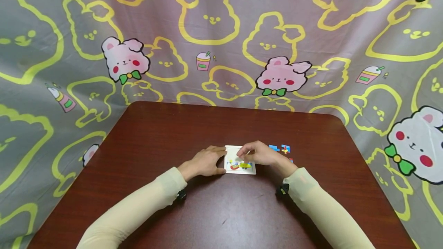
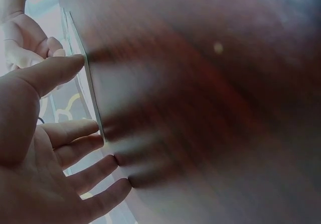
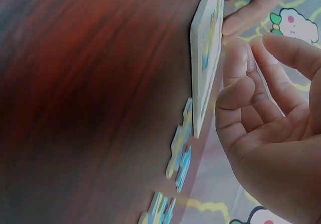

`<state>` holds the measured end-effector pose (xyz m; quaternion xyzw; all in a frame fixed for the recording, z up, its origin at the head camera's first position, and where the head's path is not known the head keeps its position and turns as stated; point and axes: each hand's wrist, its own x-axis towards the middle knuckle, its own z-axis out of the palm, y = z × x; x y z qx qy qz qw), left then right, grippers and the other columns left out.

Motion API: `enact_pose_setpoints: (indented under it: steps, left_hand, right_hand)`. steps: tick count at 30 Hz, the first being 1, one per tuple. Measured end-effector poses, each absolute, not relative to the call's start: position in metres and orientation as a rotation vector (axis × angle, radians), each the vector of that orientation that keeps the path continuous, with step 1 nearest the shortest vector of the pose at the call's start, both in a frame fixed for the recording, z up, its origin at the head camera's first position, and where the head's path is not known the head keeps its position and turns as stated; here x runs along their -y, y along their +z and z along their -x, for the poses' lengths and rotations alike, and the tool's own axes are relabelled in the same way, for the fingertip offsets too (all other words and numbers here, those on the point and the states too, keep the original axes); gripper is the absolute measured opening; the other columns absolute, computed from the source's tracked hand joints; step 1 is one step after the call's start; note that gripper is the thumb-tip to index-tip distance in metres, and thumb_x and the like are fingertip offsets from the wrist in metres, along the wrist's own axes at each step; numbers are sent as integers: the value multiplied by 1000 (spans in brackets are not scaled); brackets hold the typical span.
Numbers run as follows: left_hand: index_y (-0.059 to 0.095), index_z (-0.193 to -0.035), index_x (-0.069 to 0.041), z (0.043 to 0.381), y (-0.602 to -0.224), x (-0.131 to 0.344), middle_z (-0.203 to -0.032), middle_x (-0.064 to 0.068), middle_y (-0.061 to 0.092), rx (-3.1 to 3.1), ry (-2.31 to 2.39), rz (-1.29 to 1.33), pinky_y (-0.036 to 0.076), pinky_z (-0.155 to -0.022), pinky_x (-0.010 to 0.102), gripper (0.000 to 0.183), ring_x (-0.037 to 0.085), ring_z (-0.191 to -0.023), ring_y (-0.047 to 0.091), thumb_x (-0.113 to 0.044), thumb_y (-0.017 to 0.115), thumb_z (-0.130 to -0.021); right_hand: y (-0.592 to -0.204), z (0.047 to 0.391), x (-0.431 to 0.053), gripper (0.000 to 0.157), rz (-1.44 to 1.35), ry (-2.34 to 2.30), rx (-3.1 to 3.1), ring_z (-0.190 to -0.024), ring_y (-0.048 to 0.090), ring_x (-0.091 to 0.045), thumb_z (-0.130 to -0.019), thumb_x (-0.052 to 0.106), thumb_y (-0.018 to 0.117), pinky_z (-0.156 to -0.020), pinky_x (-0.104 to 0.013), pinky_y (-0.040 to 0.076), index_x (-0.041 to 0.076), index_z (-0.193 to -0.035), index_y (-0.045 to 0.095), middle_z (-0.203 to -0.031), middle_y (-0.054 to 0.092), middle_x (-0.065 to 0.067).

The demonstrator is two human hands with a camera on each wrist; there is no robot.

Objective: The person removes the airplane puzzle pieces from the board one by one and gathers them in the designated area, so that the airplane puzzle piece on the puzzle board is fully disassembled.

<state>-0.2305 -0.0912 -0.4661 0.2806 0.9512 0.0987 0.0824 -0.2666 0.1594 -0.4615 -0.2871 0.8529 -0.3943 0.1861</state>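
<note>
Bunny-print fabric hangs around a reddish-brown table.

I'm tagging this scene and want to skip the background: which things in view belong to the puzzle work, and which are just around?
Puzzle work:
puzzle board
loose puzzle pieces, beside the board
left hand, touching the board's edge
right hand, over the board

Just around:
patterned curtain
table, only the support
black wrist devices

Head cam looks fwd & down from above table, widest view. L & R wrist cams sit low, v. close to L hand & R hand resp., tilted sideways; both share the board.
</note>
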Motion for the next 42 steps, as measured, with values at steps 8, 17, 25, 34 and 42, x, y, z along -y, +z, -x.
enact_pose_setpoints:
  steps: [8,17,25,34,42]
  left_hand:
    - [52,-145,-12,231,-466,91,-156,5,46,-2839,301,-836,45,-108,52,72,27,-143,43,-46,74,-85]
    - [53,-144,-12,232,-465,92,-156,5,46,-2844,304,-858,45,-107,54,72,28,-143,43,-46,74,-85]
    - [55,-143,-12,233,-467,92,-154,5,48,-2852,317,-858,46,-107,54,71,28,-142,44,-46,75,-84]
    - [54,-144,-12,230,-464,91,-154,4,48,-2846,307,-839,45,-108,53,71,27,-142,44,-45,75,-85]
    - [54,-143,-12,230,-465,92,-154,4,48,-2843,307,-844,45,-108,53,70,26,-143,43,-45,75,-85]
  right_hand:
    - [-466,267,-149,18,877,-1105,-2400,-85,64,-7,-89,9,70,-72,-21,51,8,-106,76,-99,77,-7]
    - [-467,265,-140,21,854,-1112,-2356,-88,66,-9,-86,4,68,-71,-21,51,5,-106,75,-101,77,-9]
    - [-470,266,-137,20,870,-1103,-2324,-90,69,-14,-87,3,68,-69,-22,52,3,-106,74,-99,77,-13]
    - [-470,264,-135,21,853,-1160,-2284,-82,70,-11,-87,-2,64,-65,-24,54,1,-107,73,-94,76,-13]
    - [-471,264,-132,29,703,-1204,-2273,-86,67,-12,-84,-3,62,-68,-26,54,2,-110,73,-97,75,-12]
